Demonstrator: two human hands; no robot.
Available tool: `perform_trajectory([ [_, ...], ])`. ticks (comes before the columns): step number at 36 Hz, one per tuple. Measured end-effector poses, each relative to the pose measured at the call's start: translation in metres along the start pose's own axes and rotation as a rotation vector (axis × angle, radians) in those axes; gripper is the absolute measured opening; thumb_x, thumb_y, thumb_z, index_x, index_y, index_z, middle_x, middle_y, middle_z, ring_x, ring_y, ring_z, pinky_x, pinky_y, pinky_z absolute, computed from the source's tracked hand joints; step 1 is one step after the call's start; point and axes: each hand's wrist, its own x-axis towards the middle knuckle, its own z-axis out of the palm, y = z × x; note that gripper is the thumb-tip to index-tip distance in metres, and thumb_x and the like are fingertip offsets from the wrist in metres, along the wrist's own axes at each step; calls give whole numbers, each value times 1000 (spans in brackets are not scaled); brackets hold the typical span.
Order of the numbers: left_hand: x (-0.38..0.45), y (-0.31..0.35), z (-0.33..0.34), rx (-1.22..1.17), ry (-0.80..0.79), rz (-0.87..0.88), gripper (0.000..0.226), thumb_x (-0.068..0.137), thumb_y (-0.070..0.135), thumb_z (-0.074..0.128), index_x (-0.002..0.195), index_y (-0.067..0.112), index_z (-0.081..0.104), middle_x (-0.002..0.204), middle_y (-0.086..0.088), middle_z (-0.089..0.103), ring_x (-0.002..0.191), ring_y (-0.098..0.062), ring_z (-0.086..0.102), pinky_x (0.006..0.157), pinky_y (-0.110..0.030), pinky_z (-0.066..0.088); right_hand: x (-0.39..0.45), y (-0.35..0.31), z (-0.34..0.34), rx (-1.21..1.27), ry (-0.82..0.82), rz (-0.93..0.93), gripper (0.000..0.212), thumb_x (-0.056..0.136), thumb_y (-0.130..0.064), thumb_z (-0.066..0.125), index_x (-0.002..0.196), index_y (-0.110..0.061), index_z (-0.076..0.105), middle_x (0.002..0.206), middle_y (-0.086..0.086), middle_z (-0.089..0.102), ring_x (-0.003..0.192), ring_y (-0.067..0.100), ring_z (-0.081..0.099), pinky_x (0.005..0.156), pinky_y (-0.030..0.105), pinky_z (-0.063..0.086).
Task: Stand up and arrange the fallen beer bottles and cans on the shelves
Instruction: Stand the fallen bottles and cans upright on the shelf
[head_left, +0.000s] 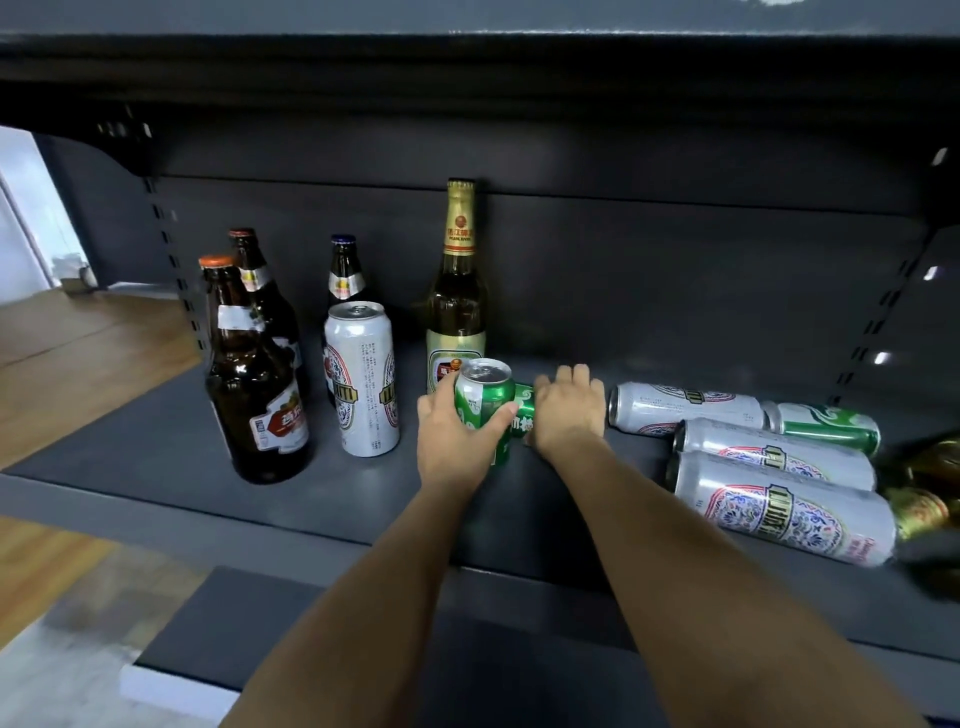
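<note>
While both arms reach over the front edge of the dark grey shelf (156, 457), the left hand (457, 441) grips an upright green can (480, 397), with the thumb on the right side of the can and the fingers curled around its left side. The can's silver top with the pull tab faces up. Just to the right, touching this can, a second green can (522, 410) lies on its side, and the right hand (569, 410) rests on top of it with the fingers bent down over its far side; most of this can is hidden under the hand.

On the left part of the shelf stand three brown bottles: a big one (254, 384) in front, one (262, 291) close behind it, and a smaller one (344, 275) with a dark cap further right. A tall white can (362, 379) stands in front of the smaller bottle. A tall bottle with gold foil on the neck (456, 291) stands near the back wall, just behind the upright green can.

To the right of the hands, three white cans (685, 408) (774, 452) (784, 506) lie on their sides, close together. Another green can (826, 426) lies behind them. At the right edge a bottle with a gold neck (919, 512) lies on its side, blurred and partly cut off.
</note>
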Motion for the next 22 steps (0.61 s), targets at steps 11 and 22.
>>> perform_trajectory([
  [11,-5,5,0,-19,-7,-54,77,78,45,76,143,27,40,127,-5,45,117,-23,52,92,-30,39,-14,21,-12,931,-53,364,63,77,-34,80,123,-6,47,124,13,60,118,31,55,94,37,45],
  [22,-3,5,-7,54,-50,-13,79,78,42,77,144,21,38,132,-6,46,120,-24,50,96,-36,41,-14,16,2,952,-153,385,54,79,-39,77,119,-9,57,118,11,66,108,29,61,88,35,49],
])
